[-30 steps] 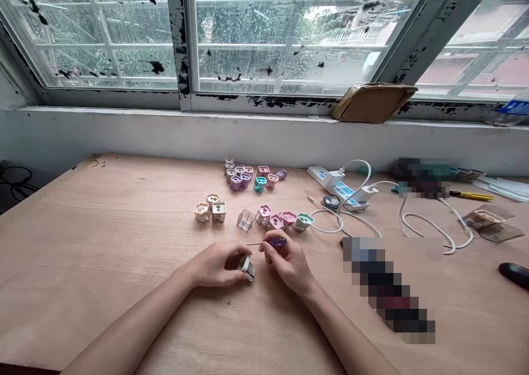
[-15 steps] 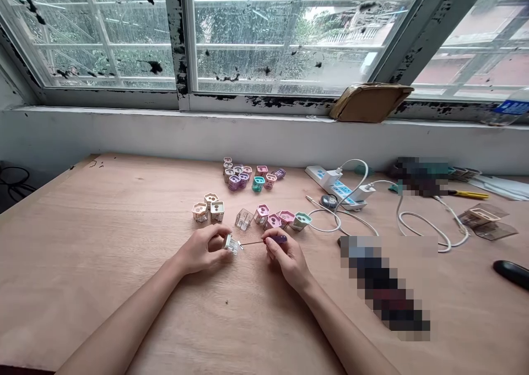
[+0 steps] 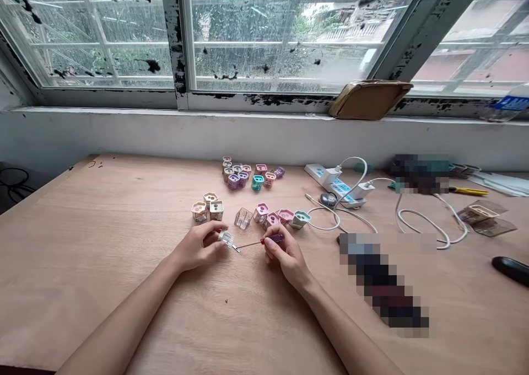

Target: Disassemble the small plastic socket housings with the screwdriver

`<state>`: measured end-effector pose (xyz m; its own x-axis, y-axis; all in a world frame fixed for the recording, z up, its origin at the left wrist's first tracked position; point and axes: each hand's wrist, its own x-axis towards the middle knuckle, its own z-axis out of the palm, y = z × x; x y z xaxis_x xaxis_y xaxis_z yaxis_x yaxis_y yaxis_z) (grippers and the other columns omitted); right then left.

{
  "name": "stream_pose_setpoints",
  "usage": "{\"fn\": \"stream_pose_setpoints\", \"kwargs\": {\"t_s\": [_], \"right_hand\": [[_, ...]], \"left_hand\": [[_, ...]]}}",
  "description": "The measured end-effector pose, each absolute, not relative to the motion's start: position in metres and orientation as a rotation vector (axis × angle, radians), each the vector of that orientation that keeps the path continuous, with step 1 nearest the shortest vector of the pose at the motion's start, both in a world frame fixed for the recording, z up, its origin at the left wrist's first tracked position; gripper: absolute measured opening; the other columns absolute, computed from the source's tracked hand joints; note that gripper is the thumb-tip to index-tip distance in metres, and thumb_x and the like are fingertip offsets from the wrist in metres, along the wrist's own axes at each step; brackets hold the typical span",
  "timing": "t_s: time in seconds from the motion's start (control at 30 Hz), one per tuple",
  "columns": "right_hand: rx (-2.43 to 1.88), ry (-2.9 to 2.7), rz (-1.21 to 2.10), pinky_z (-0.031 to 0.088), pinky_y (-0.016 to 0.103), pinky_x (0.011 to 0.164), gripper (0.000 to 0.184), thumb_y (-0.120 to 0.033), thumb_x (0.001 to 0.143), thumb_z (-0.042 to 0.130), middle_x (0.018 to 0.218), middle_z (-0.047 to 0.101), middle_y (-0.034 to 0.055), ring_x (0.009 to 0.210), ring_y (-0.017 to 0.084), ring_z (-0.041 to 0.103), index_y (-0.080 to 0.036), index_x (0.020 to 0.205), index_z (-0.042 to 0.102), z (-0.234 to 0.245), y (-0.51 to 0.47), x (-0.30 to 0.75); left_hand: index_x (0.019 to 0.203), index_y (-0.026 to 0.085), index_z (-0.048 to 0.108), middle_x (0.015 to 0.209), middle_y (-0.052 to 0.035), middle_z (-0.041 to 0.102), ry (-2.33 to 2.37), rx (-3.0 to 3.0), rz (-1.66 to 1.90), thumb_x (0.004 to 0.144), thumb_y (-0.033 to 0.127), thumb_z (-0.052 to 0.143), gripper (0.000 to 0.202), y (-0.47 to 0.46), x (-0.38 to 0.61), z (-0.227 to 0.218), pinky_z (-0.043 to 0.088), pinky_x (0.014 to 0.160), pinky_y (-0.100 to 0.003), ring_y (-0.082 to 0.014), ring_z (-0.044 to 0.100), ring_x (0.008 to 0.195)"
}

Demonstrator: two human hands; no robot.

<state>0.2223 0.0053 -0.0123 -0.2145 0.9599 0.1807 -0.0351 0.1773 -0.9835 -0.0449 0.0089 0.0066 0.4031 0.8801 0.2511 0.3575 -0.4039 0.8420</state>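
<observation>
My left hand point(image 3: 202, 246) grips a small clear and white plastic piece point(image 3: 226, 239) between thumb and fingers, just above the table. My right hand point(image 3: 286, 253) is closed round the dark handle of a screwdriver point(image 3: 273, 239). Its thin shaft points left, and the tip is at a small light-coloured part on the edge of the plastic piece; whether they touch I cannot tell. Behind the hands lie a clear box-like piece point(image 3: 243, 219), several pink-rimmed pieces point(image 3: 273, 220), a mint-rimmed one point(image 3: 301, 219) and cream-rimmed ones point(image 3: 216, 210). A tiny metal bit point(image 3: 226, 301) lies in front.
Small purple, teal and pink pieces point(image 3: 237, 181) cluster further back. To the right are a power strip point(image 3: 341, 187) with white cables point(image 3: 409, 229), a pixelated object point(image 3: 384, 281), clear plastic parts point(image 3: 487, 219) and a black object point(image 3: 510, 270). Cardboard point(image 3: 372, 99) leans at the window.
My left hand has shifted slightly left and turned the plastic piece, so its clear side shows more. The screwdriver shaft now slopes down toward its tip.
</observation>
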Motion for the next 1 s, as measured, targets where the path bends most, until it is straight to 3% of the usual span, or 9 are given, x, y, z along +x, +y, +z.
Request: {"fn": "stream_pose_setpoints", "kwargs": {"t_s": [0.47, 1.0], "right_hand": [[-0.780, -1.274, 1.142, 0.049, 0.028, 0.052, 0.025, -0.043, 0.091, 0.069, 0.081, 0.055, 0.0002, 0.055, 0.013, 0.051, -0.022, 0.092, 0.055, 0.001, 0.000, 0.222], [-0.776, -1.405, 1.199, 0.044, 0.026, 0.057, 0.023, -0.042, 0.092, 0.069, 0.073, 0.055, -0.0019, 0.059, 0.013, 0.053, -0.021, 0.091, 0.060, -0.001, -0.002, 0.223]], "left_hand": [[0.124, 0.019, 0.064, 0.119, -0.0090, 0.070, 0.992, 1.939, 0.868, 0.091, 0.027, 0.067, 0.034, 0.006, -0.042, 0.008, 0.055, 0.095, -0.032, -0.0210, 0.068, 0.106], [0.124, 0.018, 0.065, 0.111, -0.0072, 0.071, 1.020, 2.002, 0.805, 0.088, 0.028, 0.071, 0.037, 0.001, -0.039, 0.012, 0.055, 0.085, -0.029, -0.0183, 0.067, 0.093]]}}
